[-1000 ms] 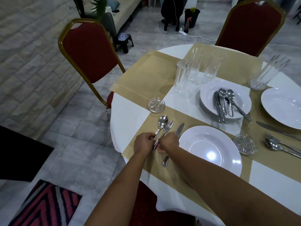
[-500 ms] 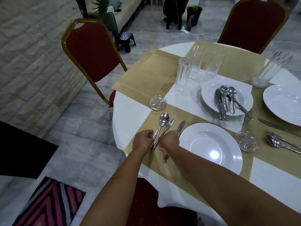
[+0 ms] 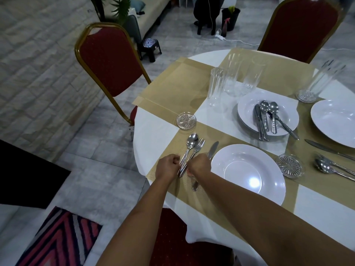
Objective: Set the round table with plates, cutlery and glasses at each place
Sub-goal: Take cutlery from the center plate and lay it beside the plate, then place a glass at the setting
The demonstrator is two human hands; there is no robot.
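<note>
On the near gold placemat (image 3: 221,212) a spoon (image 3: 192,141) and a fork (image 3: 198,145) lie side by side, left of a knife (image 3: 212,150) and a white plate (image 3: 247,172). My left hand (image 3: 167,167) pinches the spoon's handle. My right hand (image 3: 199,165) pinches the fork's handle right beside it, covering part of the knife. A second white plate (image 3: 245,104) further back carries several pieces of cutlery (image 3: 267,118). Three tall glasses (image 3: 234,81) stand behind it.
Glass coasters sit at the mat's far corner (image 3: 186,120) and right of the near plate (image 3: 290,166). At the right are a third plate (image 3: 336,121), a glass (image 3: 315,83), a knife, fork and spoon (image 3: 330,164). Red chairs stand left (image 3: 109,60), behind (image 3: 299,25) and below me.
Both hands stay on the spoon and fork handles; the two pieces have barely shifted on the mat. The view has drifted slightly.
</note>
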